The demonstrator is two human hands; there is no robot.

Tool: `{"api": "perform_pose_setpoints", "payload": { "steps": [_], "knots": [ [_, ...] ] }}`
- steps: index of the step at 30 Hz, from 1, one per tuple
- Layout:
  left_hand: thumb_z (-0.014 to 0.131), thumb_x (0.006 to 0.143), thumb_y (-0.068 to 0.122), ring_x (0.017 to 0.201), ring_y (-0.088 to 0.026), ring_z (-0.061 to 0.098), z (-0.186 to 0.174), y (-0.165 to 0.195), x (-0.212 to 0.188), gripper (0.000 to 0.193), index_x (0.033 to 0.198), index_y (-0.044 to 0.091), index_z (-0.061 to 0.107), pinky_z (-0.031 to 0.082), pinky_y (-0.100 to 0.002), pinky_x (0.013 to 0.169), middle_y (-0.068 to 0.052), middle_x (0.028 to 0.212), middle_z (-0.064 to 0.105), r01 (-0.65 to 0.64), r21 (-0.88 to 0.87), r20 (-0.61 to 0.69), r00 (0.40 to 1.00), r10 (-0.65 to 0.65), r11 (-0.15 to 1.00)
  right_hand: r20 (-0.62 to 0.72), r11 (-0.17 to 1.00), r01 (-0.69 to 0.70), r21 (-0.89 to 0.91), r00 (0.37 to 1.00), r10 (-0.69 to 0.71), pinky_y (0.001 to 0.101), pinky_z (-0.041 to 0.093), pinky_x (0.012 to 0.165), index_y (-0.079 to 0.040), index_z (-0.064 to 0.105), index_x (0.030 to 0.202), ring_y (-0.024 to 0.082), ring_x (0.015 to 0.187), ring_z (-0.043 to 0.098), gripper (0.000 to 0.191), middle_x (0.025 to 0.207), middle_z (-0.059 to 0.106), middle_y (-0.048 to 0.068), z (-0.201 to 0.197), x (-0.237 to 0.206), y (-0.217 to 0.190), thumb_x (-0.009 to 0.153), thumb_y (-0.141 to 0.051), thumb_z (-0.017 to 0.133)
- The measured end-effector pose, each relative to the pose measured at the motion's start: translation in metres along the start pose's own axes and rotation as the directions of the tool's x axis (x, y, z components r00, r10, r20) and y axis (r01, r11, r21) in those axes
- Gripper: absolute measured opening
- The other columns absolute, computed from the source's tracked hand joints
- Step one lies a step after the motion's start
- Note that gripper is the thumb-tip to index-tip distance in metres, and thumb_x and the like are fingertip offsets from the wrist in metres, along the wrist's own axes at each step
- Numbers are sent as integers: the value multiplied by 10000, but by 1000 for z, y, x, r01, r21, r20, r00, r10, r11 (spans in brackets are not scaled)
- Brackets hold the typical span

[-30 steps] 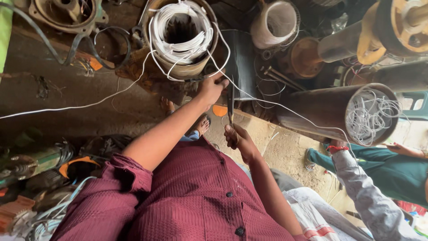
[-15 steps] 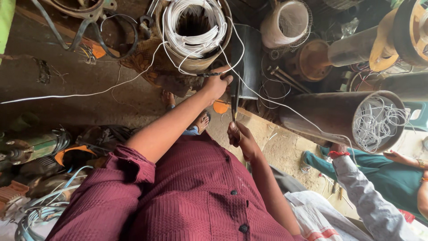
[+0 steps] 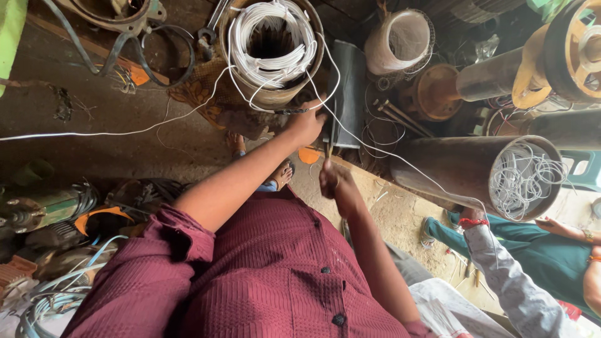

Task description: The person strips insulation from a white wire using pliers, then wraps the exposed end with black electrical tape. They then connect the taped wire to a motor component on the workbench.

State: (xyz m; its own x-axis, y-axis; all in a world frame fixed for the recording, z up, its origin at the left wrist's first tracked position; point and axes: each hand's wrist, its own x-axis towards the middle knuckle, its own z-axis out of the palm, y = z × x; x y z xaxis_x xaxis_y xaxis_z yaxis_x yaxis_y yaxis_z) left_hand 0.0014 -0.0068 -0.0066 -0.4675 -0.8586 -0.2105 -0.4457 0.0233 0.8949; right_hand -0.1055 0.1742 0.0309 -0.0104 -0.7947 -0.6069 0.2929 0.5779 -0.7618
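My left hand (image 3: pixel 308 123) reaches out to the rim of a round motor stator (image 3: pixel 275 94) packed with white winding wire (image 3: pixel 272 37). It pinches a thin dark rod (image 3: pixel 289 111) laid against the stator's near edge. My right hand (image 3: pixel 335 180) is closer to my body, fist closed around a short wooden handle (image 3: pixel 328 150) that points up toward my left hand. A white wire strand (image 3: pixel 388 153) runs from the stator past my hands to the right.
A second cylinder full of white wire (image 3: pixel 523 178) lies at right, where another person's hand (image 3: pixel 471 220) in a grey sleeve holds the strand. Metal housings (image 3: pixel 563 50), a wire-wrapped drum (image 3: pixel 400 40) and pump parts (image 3: pixel 44 206) crowd the floor. A long wire (image 3: pixel 94 133) trails left.
The view has tilted, so the stator sits lower in frame. My left hand has stayed at the stator rim; my right hand has risen slightly with the handle.
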Motion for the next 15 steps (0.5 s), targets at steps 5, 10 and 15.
{"api": "perform_pose_setpoints", "payload": {
  "steps": [5, 10, 15],
  "knots": [
    [665, 933, 123, 1172, -405, 639, 2, -5, 9, 540, 1456, 104, 534, 514, -438, 965, -247, 1266, 662, 21, -38, -7, 1000, -21, 999, -49, 999, -30, 26, 998, 32, 231, 323, 502, -141, 561, 803, 71, 543, 425, 471, 664, 485, -42, 1, 20, -16, 961, -580, 623],
    [664, 921, 128, 1140, -341, 695, -1, -8, 15, 512, 1418, 80, 552, 531, -403, 946, -203, 1254, 692, 120, -156, 97, 990, -106, 981, -122, 997, 18, -75, 992, -27, 227, 358, 481, -123, 581, 787, 67, 542, 467, 423, 662, 507, -37, 12, 14, -12, 920, -499, 720],
    [682, 918, 137, 1033, -351, 717, 5, 7, 21, 522, 1421, 65, 563, 546, -420, 900, -225, 1111, 721, 9, -25, -176, 984, -13, 1000, -148, 994, -28, -104, 989, 13, 217, 346, 464, -130, 616, 795, 68, 520, 501, 412, 648, 540, -37, 11, 8, -21, 889, -520, 711]
  ]
}}
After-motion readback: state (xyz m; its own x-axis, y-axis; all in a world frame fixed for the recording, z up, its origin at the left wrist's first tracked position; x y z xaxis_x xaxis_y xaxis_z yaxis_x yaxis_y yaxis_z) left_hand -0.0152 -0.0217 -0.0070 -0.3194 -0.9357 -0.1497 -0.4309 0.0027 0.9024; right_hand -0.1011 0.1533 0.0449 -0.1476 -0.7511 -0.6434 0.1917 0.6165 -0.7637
